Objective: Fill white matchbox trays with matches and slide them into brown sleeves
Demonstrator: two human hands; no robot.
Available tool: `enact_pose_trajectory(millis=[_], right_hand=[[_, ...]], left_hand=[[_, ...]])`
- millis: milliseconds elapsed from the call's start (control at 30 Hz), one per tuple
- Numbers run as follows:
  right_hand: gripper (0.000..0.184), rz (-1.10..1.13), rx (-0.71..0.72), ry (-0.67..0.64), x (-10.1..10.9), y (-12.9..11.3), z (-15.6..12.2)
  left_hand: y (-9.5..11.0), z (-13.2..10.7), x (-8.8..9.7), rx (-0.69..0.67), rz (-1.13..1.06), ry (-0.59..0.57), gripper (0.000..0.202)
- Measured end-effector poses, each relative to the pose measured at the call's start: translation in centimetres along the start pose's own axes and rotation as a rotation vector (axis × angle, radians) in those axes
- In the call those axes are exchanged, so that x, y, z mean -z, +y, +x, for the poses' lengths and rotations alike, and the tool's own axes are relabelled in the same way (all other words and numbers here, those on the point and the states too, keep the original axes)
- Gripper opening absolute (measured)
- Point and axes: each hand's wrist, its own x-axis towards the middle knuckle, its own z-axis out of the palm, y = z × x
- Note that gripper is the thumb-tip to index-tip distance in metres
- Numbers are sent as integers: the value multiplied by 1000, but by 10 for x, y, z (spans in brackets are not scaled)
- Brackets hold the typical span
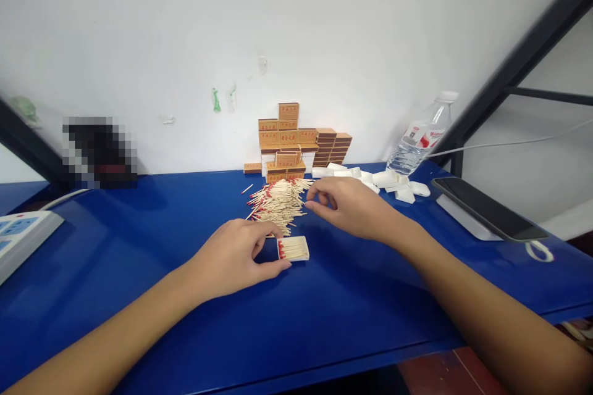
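Blue laminate covers the tabletop (pixel 139 271), and the head view, the only one, looks down on both hands near its middle. The left hand (pixel 234 259) rests flat-knuckled on the surface, thumb and fingers pinching the left end of a small white cardboard matchbox tray (pixel 293 249) that already holds a layer of red-tipped wooden matches. Just beyond the tray, toward the far edge, lies a loose heap of red-tipped wooden matchsticks (pixel 278 200). The right hand (pixel 347 203) sits at the right side of that heap, fingers curled together at its edge; whether they already grip any sticks I cannot tell.

The step in hand looks like filling: the tray is steadied while sticks are gathered. The next move probably calls for a small, aligned bunch, heads all one way, laid into the tray without tipping it.

Against the wall at the far edge stands a stack of tan printed cardboard matchboxes (pixel 291 139), with empty white cardboard trays (pixel 389 180) scattered to its right. A clear plastic water bottle (pixel 419 139) leans near the far right corner, a dark smartphone (pixel 486 207) lies by the right edge, and a white power strip (pixel 21 234) sits at the left edge. Nothing stands between heap and tray; only stray sticks could snag.
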Motion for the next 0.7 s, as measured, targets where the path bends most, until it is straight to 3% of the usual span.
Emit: enact_pose_trajectory(millis=[133, 367, 567, 700], right_hand=[[7, -80, -132, 20, -4, 21, 6], [8, -70, -185, 18, -35, 48, 32], [21, -165, -194, 55, -46, 50, 48], [12, -138, -150, 17, -46, 49, 48]], left_hand=[[-3, 0, 1, -22, 12, -6, 35], [2, -1, -2, -67, 87, -33, 32], [4, -3, 0, -78, 145, -7, 33], [2, -4, -1, -79, 148, -31, 33]])
